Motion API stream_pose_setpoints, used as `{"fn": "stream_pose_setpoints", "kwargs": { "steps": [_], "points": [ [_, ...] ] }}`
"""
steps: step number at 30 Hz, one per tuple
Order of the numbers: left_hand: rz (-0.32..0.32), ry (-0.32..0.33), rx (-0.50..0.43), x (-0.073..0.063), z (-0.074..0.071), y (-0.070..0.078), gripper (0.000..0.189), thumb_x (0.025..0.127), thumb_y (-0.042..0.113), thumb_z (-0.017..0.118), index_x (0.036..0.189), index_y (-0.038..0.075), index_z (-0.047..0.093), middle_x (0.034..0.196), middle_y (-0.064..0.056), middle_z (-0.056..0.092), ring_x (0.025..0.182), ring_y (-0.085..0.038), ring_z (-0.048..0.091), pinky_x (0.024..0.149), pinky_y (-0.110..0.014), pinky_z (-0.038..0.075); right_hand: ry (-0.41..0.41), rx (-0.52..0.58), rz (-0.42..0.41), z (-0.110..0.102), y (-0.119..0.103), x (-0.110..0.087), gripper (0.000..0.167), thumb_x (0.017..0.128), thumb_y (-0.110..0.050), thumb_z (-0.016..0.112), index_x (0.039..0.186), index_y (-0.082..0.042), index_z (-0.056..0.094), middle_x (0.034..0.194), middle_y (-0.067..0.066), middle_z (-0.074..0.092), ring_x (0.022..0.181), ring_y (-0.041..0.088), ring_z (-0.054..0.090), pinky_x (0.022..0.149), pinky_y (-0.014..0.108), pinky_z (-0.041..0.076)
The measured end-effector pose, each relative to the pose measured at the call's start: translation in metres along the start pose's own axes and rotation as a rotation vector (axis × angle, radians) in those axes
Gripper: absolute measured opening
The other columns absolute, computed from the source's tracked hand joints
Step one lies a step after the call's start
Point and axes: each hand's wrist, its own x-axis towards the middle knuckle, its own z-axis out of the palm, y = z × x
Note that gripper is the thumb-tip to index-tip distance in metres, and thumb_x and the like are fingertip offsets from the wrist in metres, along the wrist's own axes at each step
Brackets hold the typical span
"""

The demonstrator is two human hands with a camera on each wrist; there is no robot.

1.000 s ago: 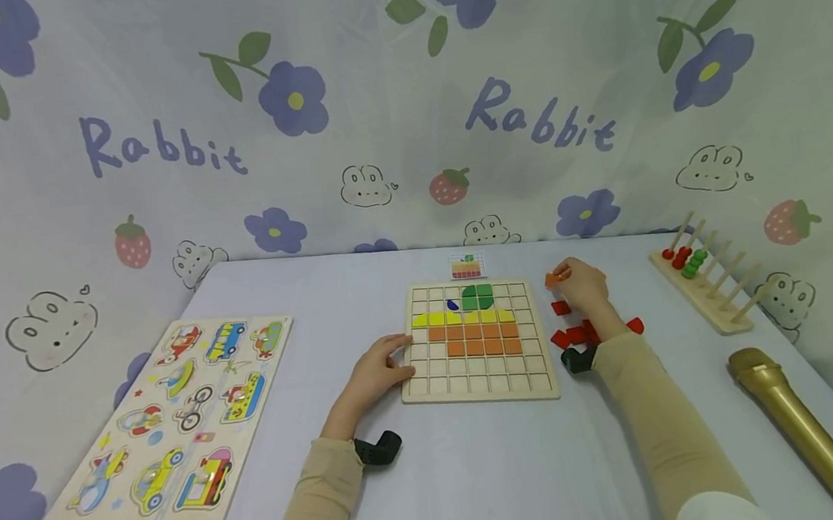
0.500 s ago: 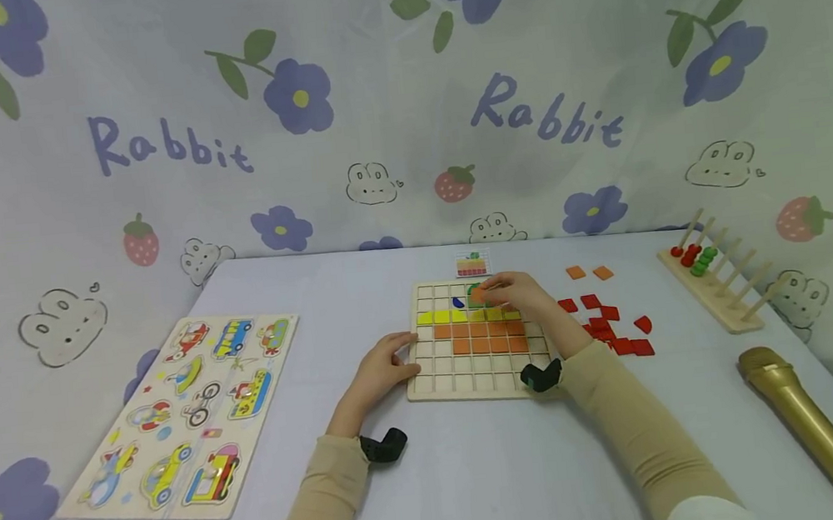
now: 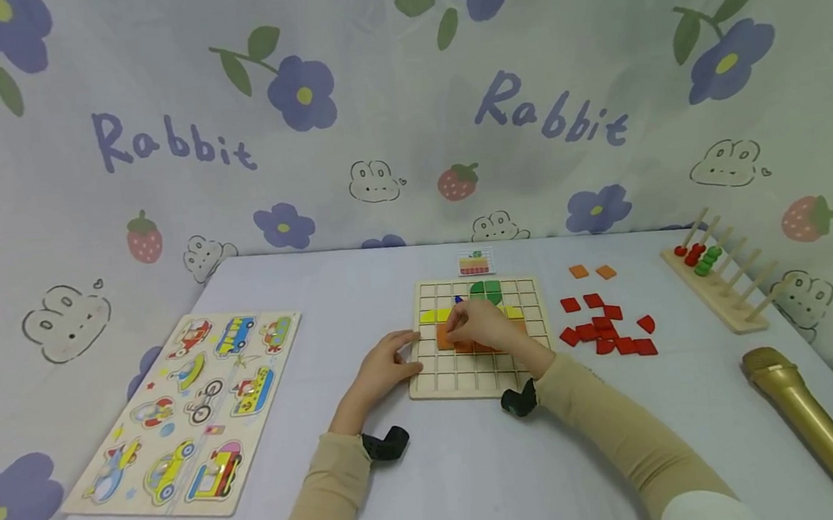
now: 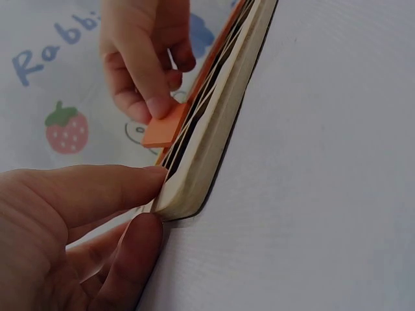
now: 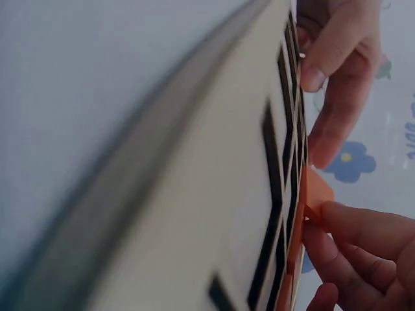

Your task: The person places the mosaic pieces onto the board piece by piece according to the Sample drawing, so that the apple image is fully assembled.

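My right hand is over the wooden grid board, pinching an orange square tile between thumb and fingertips. In the left wrist view that tile stands tilted just above the board's surface. My left hand touches the board's left edge, with thumb and index fingertips against it and the fingers fairly straight. On the board lie green pieces, yellow pieces and rows of orange tiles. The right hand covers part of these rows and most of the blue piece.
Two loose orange tiles and several red pieces lie right of the board. A small picture card sits behind it. A vehicle puzzle board is left; a bead peg rack and gold microphone are right.
My right hand has gone from the loose orange tiles leftward across the board, bringing one orange tile to its left-middle part. The left hand stays at the board's edge.
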Motion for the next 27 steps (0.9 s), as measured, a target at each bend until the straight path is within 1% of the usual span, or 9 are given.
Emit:
{"fn": "stream_pose_setpoints", "kwargs": {
  "steps": [5, 7, 10, 13, 16, 19, 22, 25, 27],
  "points": [
    [0.001, 0.002, 0.001, 0.002, 0.001, -0.001, 0.053, 0.080, 0.016, 0.070, 0.130, 0.010, 0.054, 0.135, -0.006, 0.047, 0.068, -0.011, 0.047, 0.061, -0.025, 0.040, 0.016, -0.164, -0.021, 0.007, -0.004, -0.002, 0.010, 0.080, -0.020, 0.072, 0.081, -0.015, 0.064, 0.077, -0.004, 0.061, 0.068, 0.012, 0.052, 0.061, 0.027, 0.042],
    [0.005, 0.005, 0.007, 0.003, 0.001, -0.002, 0.053, 0.080, 0.015, 0.070, 0.130, 0.009, 0.054, 0.135, -0.006, 0.047, 0.068, -0.011, 0.048, 0.061, -0.025, 0.040, 0.016, -0.217, -0.022, 0.008, -0.004, -0.001, 0.009, 0.080, -0.022, 0.072, 0.080, -0.016, 0.065, 0.076, -0.005, 0.061, 0.068, 0.012, 0.052, 0.061, 0.026, 0.041],
    [0.002, 0.002, 0.012, 0.003, 0.002, -0.004, 0.053, 0.080, 0.015, 0.070, 0.131, 0.009, 0.053, 0.135, -0.007, 0.047, 0.068, -0.011, 0.048, 0.060, -0.025, 0.040, 0.014, -0.258, -0.017, 0.009, -0.004, 0.000, 0.009, 0.080, -0.024, 0.072, 0.078, -0.017, 0.067, 0.075, -0.006, 0.062, 0.069, 0.011, 0.052, 0.062, 0.026, 0.042],
    [-0.007, 0.000, 0.010, 0.002, 0.001, -0.004, 0.053, 0.081, 0.016, 0.070, 0.131, 0.010, 0.053, 0.135, -0.006, 0.047, 0.068, -0.011, 0.047, 0.061, -0.025, 0.040, 0.015, -0.267, -0.018, 0.010, -0.003, 0.000, 0.012, 0.080, -0.024, 0.072, 0.076, -0.016, 0.065, 0.072, -0.005, 0.060, 0.069, 0.012, 0.051, 0.061, 0.026, 0.041],
    [-0.005, 0.005, 0.008, 0.001, 0.001, -0.003, 0.053, 0.080, 0.015, 0.070, 0.130, 0.010, 0.054, 0.135, -0.006, 0.047, 0.069, -0.011, 0.047, 0.062, -0.025, 0.040, 0.021, -0.225, -0.025, 0.006, -0.002, -0.003, 0.016, 0.080, -0.026, 0.072, 0.077, -0.015, 0.062, 0.074, -0.003, 0.058, 0.069, 0.013, 0.049, 0.061, 0.026, 0.039],
    [-0.003, 0.008, 0.011, 0.001, 0.002, -0.003, 0.052, 0.080, 0.014, 0.070, 0.130, 0.009, 0.054, 0.134, -0.007, 0.048, 0.069, -0.011, 0.046, 0.062, -0.025, 0.039, 0.041, -0.129, -0.017, -0.007, 0.002, -0.007, 0.016, 0.083, -0.028, 0.068, 0.083, -0.014, 0.061, 0.081, -0.001, 0.058, 0.073, 0.016, 0.049, 0.062, 0.028, 0.039],
    [-0.006, 0.005, 0.013, 0.000, 0.002, -0.003, 0.053, 0.080, 0.015, 0.070, 0.130, 0.009, 0.054, 0.135, -0.007, 0.048, 0.069, -0.011, 0.046, 0.061, -0.025, 0.039, 0.099, -0.021, 0.001, -0.031, 0.009, -0.012, 0.018, 0.087, -0.028, 0.063, 0.093, -0.010, 0.063, 0.092, 0.005, 0.059, 0.081, 0.021, 0.051, 0.068, 0.032, 0.042],
    [-0.005, 0.009, 0.005, 0.000, 0.003, -0.002, 0.053, 0.080, 0.014, 0.070, 0.130, 0.009, 0.054, 0.135, -0.008, 0.047, 0.068, -0.011, 0.047, 0.061, -0.025, 0.039, 0.180, 0.030, 0.024, -0.060, 0.023, -0.015, 0.025, 0.090, -0.027, 0.059, 0.103, -0.006, 0.062, 0.104, 0.012, 0.059, 0.094, 0.028, 0.053, 0.078, 0.040, 0.044],
    [-0.007, 0.013, 0.000, 0.000, 0.003, -0.002, 0.053, 0.080, 0.014, 0.070, 0.130, 0.009, 0.054, 0.135, -0.008, 0.047, 0.068, -0.011, 0.047, 0.061, -0.025, 0.040, 0.221, 0.071, 0.059, -0.079, 0.034, -0.018, 0.029, 0.092, -0.027, 0.057, 0.109, -0.004, 0.059, 0.113, 0.016, 0.056, 0.104, 0.032, 0.050, 0.086, 0.045, 0.042]
  ]
}}
